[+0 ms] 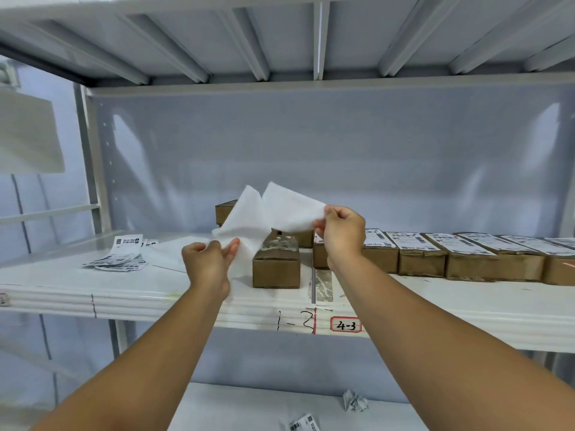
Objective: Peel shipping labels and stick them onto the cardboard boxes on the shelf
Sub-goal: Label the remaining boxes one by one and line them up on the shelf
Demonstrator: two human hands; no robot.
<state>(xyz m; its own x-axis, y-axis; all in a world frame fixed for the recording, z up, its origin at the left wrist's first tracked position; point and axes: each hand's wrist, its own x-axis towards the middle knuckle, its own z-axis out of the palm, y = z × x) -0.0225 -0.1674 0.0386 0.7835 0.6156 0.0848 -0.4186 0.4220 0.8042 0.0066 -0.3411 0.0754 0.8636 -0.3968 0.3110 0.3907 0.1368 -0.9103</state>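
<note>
Well left of the bare cardboard box, a loose pile of printed labels is seen on the white shelf. Just above that box a label is held parted from its backing: the left layer is pinched by the left hand, the right layer by the right hand. Peeling is judged the step in hand; next, the freed label must be laid flat on the bare box. Right of that box a row of labelled boxes is lined up; below, crumpled paper is left on a lower shelf.
</note>
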